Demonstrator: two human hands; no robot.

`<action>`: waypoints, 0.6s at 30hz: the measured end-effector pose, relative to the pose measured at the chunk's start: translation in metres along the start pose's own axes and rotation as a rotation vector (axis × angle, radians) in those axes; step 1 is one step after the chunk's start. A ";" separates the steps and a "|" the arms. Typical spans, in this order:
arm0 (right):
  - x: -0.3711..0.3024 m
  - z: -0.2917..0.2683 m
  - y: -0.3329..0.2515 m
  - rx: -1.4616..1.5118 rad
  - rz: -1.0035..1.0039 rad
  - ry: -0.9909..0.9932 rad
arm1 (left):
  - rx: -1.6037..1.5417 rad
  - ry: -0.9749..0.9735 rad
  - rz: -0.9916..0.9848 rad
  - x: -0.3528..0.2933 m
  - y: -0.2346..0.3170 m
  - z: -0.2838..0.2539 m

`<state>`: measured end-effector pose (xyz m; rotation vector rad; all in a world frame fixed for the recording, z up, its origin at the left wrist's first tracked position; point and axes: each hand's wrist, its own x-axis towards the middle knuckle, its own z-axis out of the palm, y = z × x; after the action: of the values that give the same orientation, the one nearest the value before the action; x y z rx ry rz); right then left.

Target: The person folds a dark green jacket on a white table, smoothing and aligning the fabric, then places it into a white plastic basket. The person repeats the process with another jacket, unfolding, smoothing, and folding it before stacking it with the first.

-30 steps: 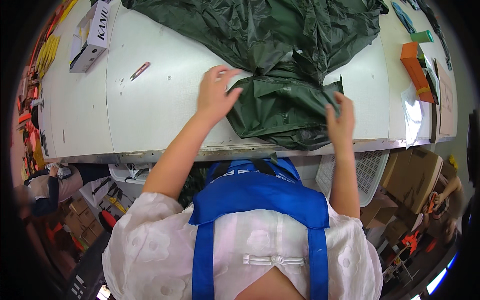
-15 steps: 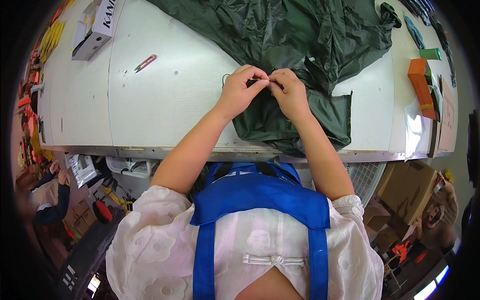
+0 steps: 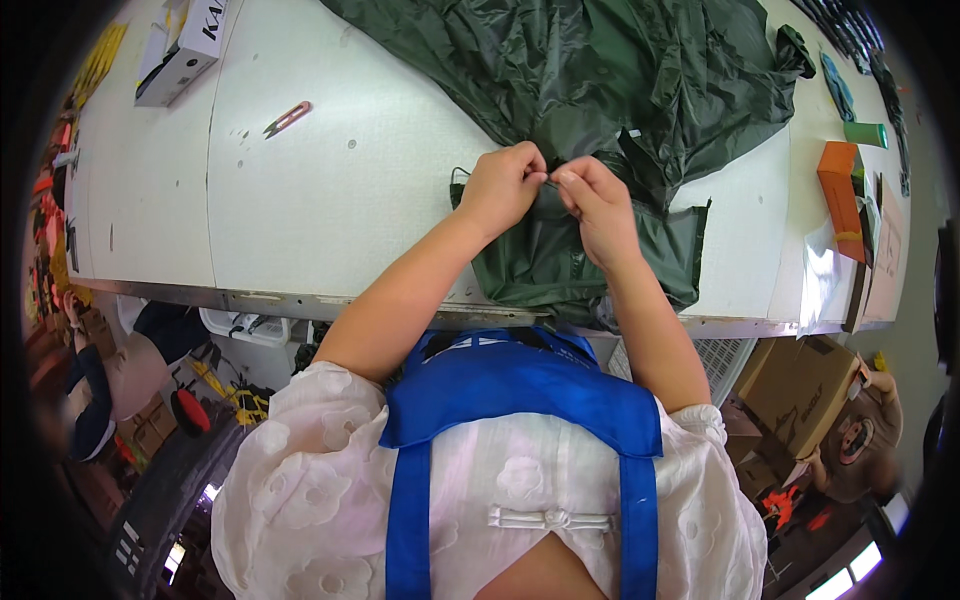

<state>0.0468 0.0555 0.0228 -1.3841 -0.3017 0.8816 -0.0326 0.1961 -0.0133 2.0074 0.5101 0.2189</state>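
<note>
Meeting nearly tip to tip over the glossy dark green fabric [image 3: 600, 80], the left hand [image 3: 505, 190] and right hand [image 3: 605, 215] each have thumb and forefinger in a narrow pinch; I cannot tell what is between them. From there the fabric spreads, crumpled, toward twelve and one o'clock on the white tabletop [image 3: 330, 220]; a smaller green panel [image 3: 540, 255] lies toward six. At nine o'clock, just beside the left hand, is a thin cord loop [image 3: 454, 173]. Thread snips [image 3: 288, 119] lie between nine and ten, an orange carton [image 3: 842, 200] near three.
</note>
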 end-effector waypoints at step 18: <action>-0.160 -0.208 0.051 -1.255 -0.076 0.205 | 0.384 -0.390 0.530 -0.102 -0.034 -0.046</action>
<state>0.0606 -0.2074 -0.0199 -2.5631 -0.8204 0.4277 -0.1497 0.2014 -0.0151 2.4553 -0.2563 0.0437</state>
